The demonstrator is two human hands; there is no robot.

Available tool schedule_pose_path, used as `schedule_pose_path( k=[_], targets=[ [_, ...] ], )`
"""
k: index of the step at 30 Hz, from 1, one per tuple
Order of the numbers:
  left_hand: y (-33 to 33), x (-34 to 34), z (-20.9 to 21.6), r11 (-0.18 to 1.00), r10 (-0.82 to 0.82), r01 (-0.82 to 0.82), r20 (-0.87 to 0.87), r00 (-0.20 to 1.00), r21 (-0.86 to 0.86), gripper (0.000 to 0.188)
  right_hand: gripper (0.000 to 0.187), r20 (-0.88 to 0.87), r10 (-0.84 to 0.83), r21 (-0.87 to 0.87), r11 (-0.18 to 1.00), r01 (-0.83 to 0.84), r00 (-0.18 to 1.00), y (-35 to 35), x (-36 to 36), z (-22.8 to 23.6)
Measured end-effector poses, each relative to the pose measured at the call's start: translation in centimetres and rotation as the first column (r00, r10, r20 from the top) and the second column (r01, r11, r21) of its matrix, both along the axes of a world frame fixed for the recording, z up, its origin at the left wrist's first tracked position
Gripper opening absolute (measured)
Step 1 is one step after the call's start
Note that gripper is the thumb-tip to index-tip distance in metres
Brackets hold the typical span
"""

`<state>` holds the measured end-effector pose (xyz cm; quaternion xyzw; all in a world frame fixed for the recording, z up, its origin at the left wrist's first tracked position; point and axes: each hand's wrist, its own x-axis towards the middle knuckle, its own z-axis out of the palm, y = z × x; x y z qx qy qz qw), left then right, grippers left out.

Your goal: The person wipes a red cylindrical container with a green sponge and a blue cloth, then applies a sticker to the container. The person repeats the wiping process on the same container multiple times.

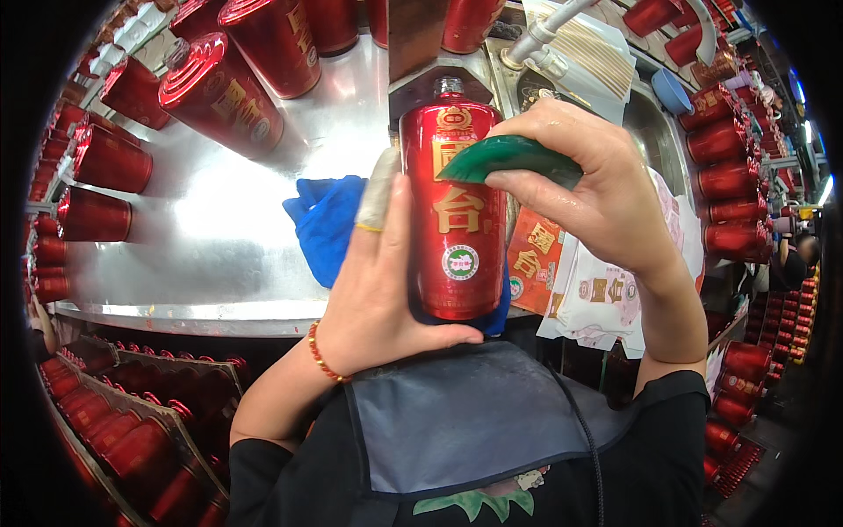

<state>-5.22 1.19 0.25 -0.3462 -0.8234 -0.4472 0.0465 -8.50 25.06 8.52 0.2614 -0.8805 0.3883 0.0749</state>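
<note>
A glossy red bottle (455,255) with gold characters, a round green-and-white emblem and a bare glass neck lies on the blue cloth, its neck pointing away from me. My left hand (373,277) steadies it, with fingers stretched along its left side and the thumb by its base. A pale cover wraps one of those fingers. Between thumb and fingers my right hand (597,180) pinches a curved green scraper (500,160). The scraper's edge rests against the upper gold character. Part of the blue cloth (323,224) shows left of my left hand.
More red bottles (224,97) stand on the metal table (211,202) at the far left. White and orange printed sheets (597,290) lie right of the bottle. A tap (536,44) and a sink are beyond my right hand. Racks of red bottles (132,430) sit low on the left.
</note>
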Motion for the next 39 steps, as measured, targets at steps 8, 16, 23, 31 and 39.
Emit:
schedule_pose_path(
  k=[8, 16, 23, 31, 39],
  targets=[
    [1.2, 0.0, -0.4, 0.997, 0.070, -0.071, -0.082, 0.994, -0.013, 0.113, 0.027, -0.157, -0.010, 0.179, 0.983, 0.038, 0.988, 0.2, -1.2, 1.8],
    [1.4, 0.2, -0.8, 0.997, 0.079, -0.079, -0.076, 0.994, 0.007, 0.113, 0.037, -0.333, 0.045, 0.294, 0.954, 0.058, 0.942, -0.2, 0.8, 0.8],
    [1.6, 0.4, -0.9, 0.995, 0.094, -0.095, -0.075, 0.993, -0.009, 0.123, 0.028, -0.291, -0.010, 0.235, 0.969, 0.082, 0.957, 0.5, -1.5, 1.0],
    [1.7, 0.5, -0.3, 0.995, 0.094, -0.097, -0.083, 0.992, -0.029, 0.122, 0.023, -0.285, -0.071, 0.255, 0.956, 0.147, 0.956, 1.3, -3.2, 1.9],
    [0.8, 0.0, -1.2, 0.996, 0.069, -0.069, -0.002, 0.998, 0.059, 0.119, 0.031, -0.120, 0.173, 0.180, 0.972, -0.150, 0.978, -2.6, 5.7, -0.7]
  ],
)
